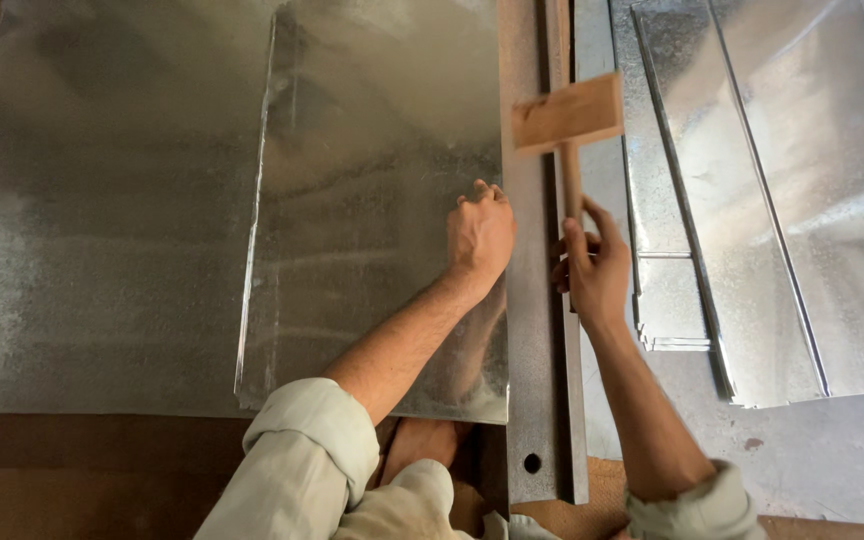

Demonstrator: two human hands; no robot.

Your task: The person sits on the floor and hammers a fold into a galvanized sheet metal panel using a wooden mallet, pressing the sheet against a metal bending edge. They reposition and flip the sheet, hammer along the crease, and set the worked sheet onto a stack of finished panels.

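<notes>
My right hand [594, 268] grips the handle of a wooden mallet [566, 115], whose block head is raised over a long steel angle bar [540, 380]. My left hand [480, 233] presses down on the right edge of a galvanized metal sheet [372, 200], right beside the bar. The sheet's edge runs along the bar's left side. Both sleeves are light-coloured and rolled up.
A larger galvanized sheet [102, 200] lies under and left of the one I hold. More folded sheet-metal pieces [772, 200] lie stacked to the right of the bar. My foot [422, 440] shows below the sheet, on a brown floor.
</notes>
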